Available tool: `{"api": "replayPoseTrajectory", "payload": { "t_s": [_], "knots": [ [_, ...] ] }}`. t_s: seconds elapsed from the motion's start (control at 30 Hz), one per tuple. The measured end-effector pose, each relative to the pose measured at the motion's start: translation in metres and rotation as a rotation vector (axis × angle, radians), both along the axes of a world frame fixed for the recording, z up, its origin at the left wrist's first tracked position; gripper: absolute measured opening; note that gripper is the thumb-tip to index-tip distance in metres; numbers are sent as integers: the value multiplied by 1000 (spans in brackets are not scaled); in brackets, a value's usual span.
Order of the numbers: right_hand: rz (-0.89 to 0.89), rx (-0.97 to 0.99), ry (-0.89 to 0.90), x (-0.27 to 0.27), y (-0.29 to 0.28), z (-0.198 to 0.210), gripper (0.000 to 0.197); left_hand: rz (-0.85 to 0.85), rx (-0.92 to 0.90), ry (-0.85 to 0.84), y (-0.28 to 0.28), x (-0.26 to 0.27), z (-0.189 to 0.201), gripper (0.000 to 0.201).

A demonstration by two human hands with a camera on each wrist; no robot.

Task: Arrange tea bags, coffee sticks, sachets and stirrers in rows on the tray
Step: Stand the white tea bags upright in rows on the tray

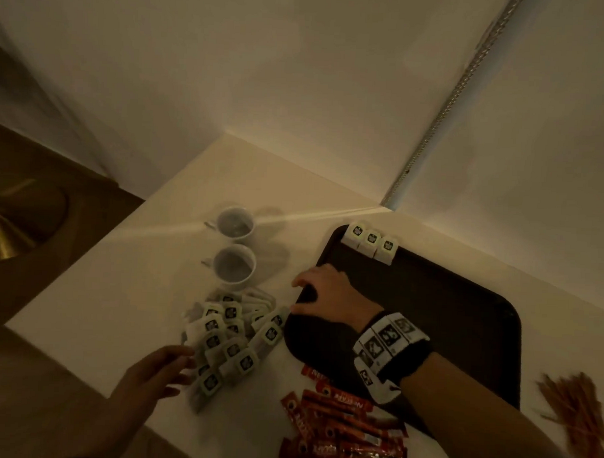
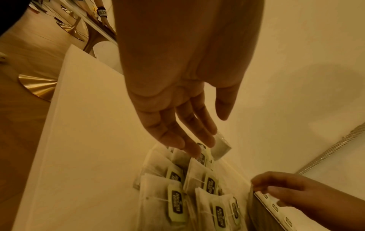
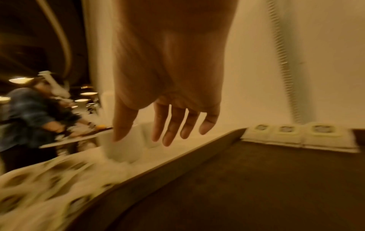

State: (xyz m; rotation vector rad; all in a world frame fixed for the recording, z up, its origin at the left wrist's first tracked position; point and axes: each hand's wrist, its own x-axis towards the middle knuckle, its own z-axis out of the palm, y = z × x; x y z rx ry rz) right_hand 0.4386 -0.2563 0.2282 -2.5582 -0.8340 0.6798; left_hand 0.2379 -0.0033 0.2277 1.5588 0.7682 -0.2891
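While only three white paper tea bags [image 1: 371,243] sit on the dark rectangular tray [image 1: 462,303], loose tea-bag pile [image 1: 228,336], red coffee sticks [image 1: 341,432] and brown stirrers [image 1: 575,406] remain off it; left hand [image 1: 151,377] and right hand [image 1: 329,295] are both loose-fingered and hold nothing.

Tray [image 1: 462,303] floor mostly bare; cups [image 1: 234,264] crowd tea-bag pile [image 1: 228,339].

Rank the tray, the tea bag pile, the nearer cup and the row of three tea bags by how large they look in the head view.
1. tray
2. tea bag pile
3. Nearer cup and row of three tea bags: look alike, so unranked.
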Motion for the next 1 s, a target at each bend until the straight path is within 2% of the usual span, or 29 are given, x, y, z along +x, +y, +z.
{"api": "replayPoseTrajectory", "payload": {
  "t_s": [0.07, 0.13, 0.27, 0.37, 0.5, 0.57, 0.7, 0.77, 0.93, 1.0],
  "knots": [
    [114, -150, -34, -23, 19, -11, 77, -3, -6, -29, -1, -4, -1, 18],
    [153, -257, -106, -39, 34, -18, 91, -22, -12, -47, -1, -8, 0, 18],
    [118, -369, -190, -51, 47, -27, 95, -68, -17, -108, -3, -11, 3, 18],
    [121, -383, -148, -52, 52, -26, 78, -97, -24, -163, -4, -9, 5, 19],
    [126, -321, -113, -48, 55, -17, 36, -117, -25, -219, -5, 1, 10, 19],
    [115, -257, -101, -44, 56, -9, 22, -130, -3, -261, -8, 12, 16, 18],
    [145, -116, -71, -33, 58, 16, 22, -178, 121, -362, -18, 45, 31, 13],
    [154, -28, -30, -29, 61, 36, 22, -220, 120, -379, -23, 66, 40, 15],
    [265, 143, -19, -26, 74, 79, 16, -527, -179, -135, -35, 100, 63, 50],
    [277, 183, -32, -26, 76, 85, 15, -560, -275, -127, -36, 104, 64, 54]
  ]
}}
